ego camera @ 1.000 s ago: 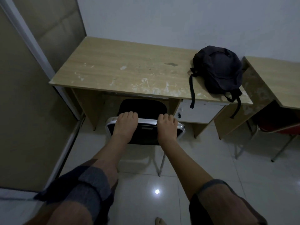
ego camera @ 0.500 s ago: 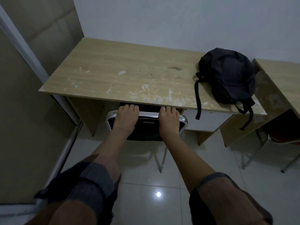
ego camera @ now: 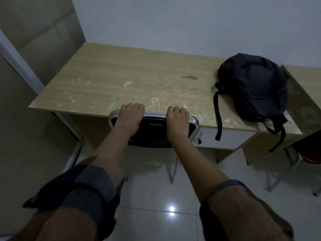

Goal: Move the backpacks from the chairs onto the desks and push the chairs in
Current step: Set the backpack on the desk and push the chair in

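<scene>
A black chair with a chrome frame stands under the front edge of a wooden desk; its seat is hidden beneath the desktop. My left hand and my right hand both grip the top rail of the chair's backrest, which touches the desk edge. A black backpack lies on the right end of the desk, its straps hanging over the front edge.
A second wooden desk adjoins on the right, with a red chair on chrome legs beneath it. A wall runs behind both desks. A partition with a metal post closes the left side. The floor is glossy tile.
The chair has slid forward under the desk with both hands on its backrest. Its seat, visible earlier, is now hidden and the backrest meets the desk edge.
</scene>
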